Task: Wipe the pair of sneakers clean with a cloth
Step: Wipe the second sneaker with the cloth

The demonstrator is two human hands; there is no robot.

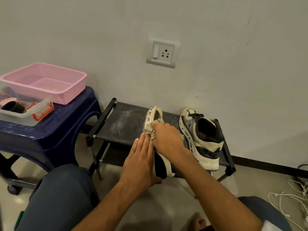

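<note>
A cream and black sneaker [154, 117] lies tipped on its side on the black shoe rack [120, 124], its sole facing left. My left hand [141, 157] lies flat against the sole side with straight fingers, steadying it. My right hand [166, 137] grips a bunched beige cloth [152, 129] and presses it onto the sneaker's middle. The second sneaker [200, 137] stands upright on the rack just to the right, untouched.
A dark blue plastic stool [50, 130] at the left carries a pink basket [45, 80] and a clear box [20, 114] of small items. A wall socket [163, 52] is above the rack. White cables [290, 202] lie on the floor at the right. My knees fill the bottom.
</note>
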